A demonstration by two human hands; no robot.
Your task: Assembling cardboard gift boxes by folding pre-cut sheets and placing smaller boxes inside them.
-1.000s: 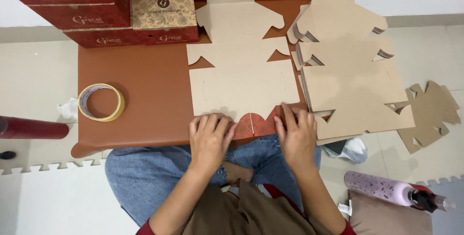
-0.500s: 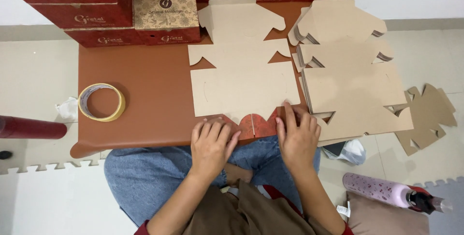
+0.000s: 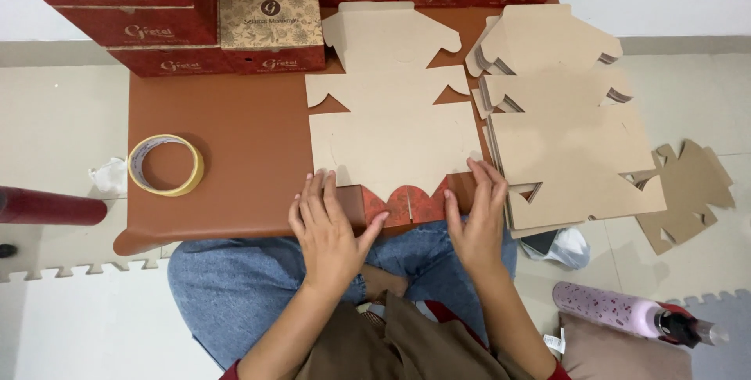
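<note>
Since the earlier frames both hands have slid slightly nearer the body along the folded red flap. The left hand (image 3: 328,227) lies flat, fingers spread, pressing the near edge of the flat cardboard box blank (image 3: 395,145); the right hand (image 3: 477,216) presses likewise, gripping nothing. A stack of blanks (image 3: 571,153) lies just right of it, a tape roll (image 3: 166,165) well left on the tabletop (image 3: 235,130).

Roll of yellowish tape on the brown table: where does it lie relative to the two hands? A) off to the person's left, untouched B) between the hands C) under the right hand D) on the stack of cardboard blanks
A: the roll of yellowish tape lies alone on the brown table, left of the left hand; the right hand presses the flat cardboard box blank.
</note>
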